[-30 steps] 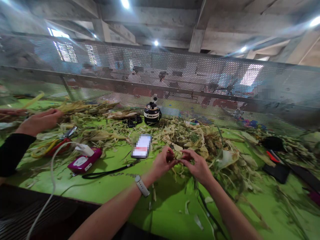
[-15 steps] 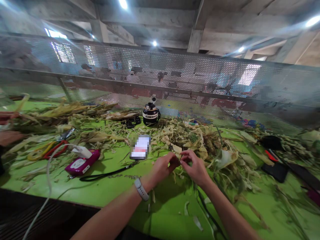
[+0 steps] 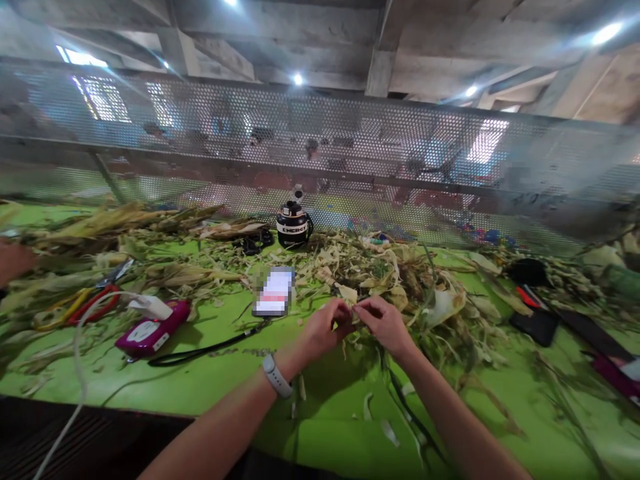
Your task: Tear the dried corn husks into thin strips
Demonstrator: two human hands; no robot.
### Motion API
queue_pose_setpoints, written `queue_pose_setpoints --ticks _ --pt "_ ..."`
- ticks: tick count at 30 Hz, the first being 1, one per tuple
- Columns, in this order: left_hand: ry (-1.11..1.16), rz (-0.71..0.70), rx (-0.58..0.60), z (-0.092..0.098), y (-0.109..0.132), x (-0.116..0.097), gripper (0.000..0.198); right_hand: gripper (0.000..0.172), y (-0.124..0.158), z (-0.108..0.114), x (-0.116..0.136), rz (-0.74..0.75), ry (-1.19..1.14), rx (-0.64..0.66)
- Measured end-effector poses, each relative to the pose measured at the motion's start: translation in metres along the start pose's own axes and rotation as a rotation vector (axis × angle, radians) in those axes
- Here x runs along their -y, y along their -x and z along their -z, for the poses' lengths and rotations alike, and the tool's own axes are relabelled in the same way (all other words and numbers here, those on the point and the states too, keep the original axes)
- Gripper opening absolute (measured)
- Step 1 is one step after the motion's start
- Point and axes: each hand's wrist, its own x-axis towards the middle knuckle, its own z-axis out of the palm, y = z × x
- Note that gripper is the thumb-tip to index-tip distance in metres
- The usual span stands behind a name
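Note:
My left hand [image 3: 327,328], with a pale watch at the wrist, is closed in a pinch over the green table [image 3: 330,413]. Close against its fingertips, my right hand [image 3: 387,325] pinches too. Whatever lies between the fingers is too small to make out. Dry husks and leaves [image 3: 390,273] are heaped just beyond both hands. A phone [image 3: 273,291] lies lit up to the left of my left hand, its black strap [image 3: 200,350] trailing toward the left.
At the left are a magenta power block [image 3: 153,330] with a white plug and cable, scissors [image 3: 103,303] and another person's hand [image 3: 15,261]. A black jar [image 3: 293,225] stands before the perforated metal screen [image 3: 350,153]. Dark items [image 3: 535,323] lie right.
The whole view has shifted slightly, so table items appear further left. My hands stay together, with the fingers slightly rearranged. The other person's hand at the left has moved.

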Motion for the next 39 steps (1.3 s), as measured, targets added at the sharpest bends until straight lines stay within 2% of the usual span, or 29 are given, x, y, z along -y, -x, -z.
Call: queue_pose_setpoints --ticks 2,6,9,14,16,18,21,24,28,33,39 --pt "0.103 0.070 0.036 0.001 -0.001 0.000 0.031 0.021 0.001 -0.001 -0.001 0.092 0.083 -0.091" --pt "0.328 0.200 0.309 0.004 -0.001 -0.002 0.034 0.016 0.004 -0.001 0.001 0.179 0.242 -0.121" --pt "0.390 0.242 0.428 0.005 0.001 -0.007 0.034 0.011 0.005 -0.001 0.003 0.216 0.345 -0.141" --pt "0.379 0.231 0.568 0.009 0.006 -0.016 0.034 0.013 0.003 0.000 -0.001 0.103 0.206 -0.032" --pt "0.387 0.264 0.622 0.009 0.007 -0.015 0.034 0.015 0.002 -0.001 -0.003 0.065 0.125 -0.030" --pt "0.428 0.308 0.658 0.009 0.008 -0.012 0.033 0.016 0.002 -0.003 -0.002 0.086 0.058 -0.029" --pt "0.518 0.353 0.629 0.006 0.008 -0.008 0.035 0.017 0.002 -0.007 0.001 0.118 -0.014 0.016" --pt "0.542 0.373 0.503 0.000 0.007 -0.007 0.039 0.023 0.002 -0.008 0.003 0.022 -0.049 0.065" --pt "0.480 0.395 0.341 -0.003 0.006 -0.010 0.045 0.037 -0.001 -0.002 0.005 -0.075 0.006 0.032" --pt "0.477 0.406 0.279 0.000 0.005 -0.013 0.045 0.043 -0.003 0.004 0.008 -0.108 -0.003 0.182" --pt "0.473 0.395 0.311 0.002 0.007 -0.015 0.041 0.041 -0.001 -0.003 0.003 -0.066 0.011 -0.047"
